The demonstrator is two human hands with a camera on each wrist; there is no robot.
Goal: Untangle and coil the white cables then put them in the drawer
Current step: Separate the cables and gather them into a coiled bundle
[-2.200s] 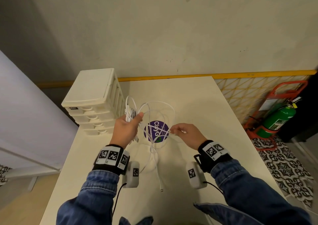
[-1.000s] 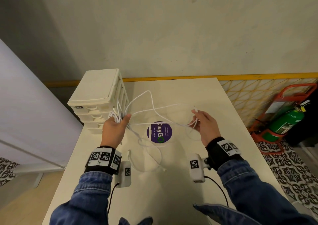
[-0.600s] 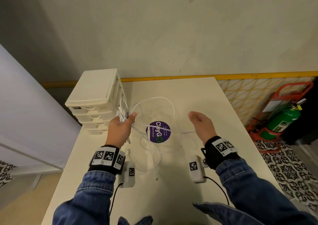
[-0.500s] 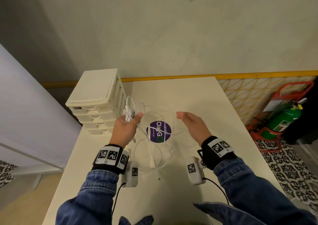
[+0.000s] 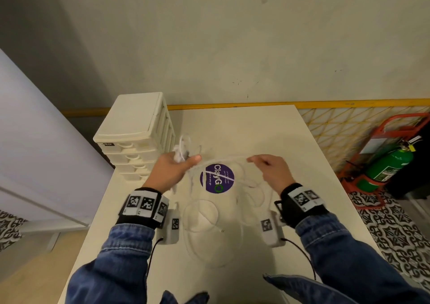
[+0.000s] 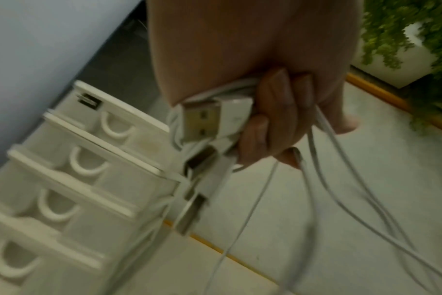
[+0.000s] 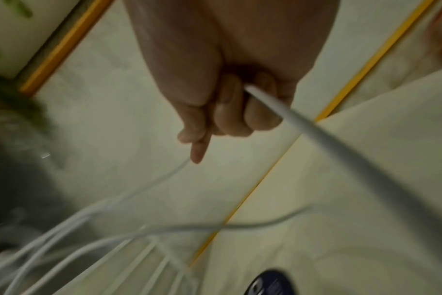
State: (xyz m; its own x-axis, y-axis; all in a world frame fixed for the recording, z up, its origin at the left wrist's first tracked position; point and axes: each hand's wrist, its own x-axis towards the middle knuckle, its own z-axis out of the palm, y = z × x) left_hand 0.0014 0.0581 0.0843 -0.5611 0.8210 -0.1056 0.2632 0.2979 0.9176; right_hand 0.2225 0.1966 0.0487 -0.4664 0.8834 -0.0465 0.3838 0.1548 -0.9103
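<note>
Beside the drawer unit, the white cables are clutched at their plugs by the curled left grip. One strand is pinched by the right grip, loops trailing onto the counter.

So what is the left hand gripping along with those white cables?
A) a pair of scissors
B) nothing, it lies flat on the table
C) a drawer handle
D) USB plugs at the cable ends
D: in the left wrist view, the left hand has its fingers curled round the white cables and their USB plugs.
</note>
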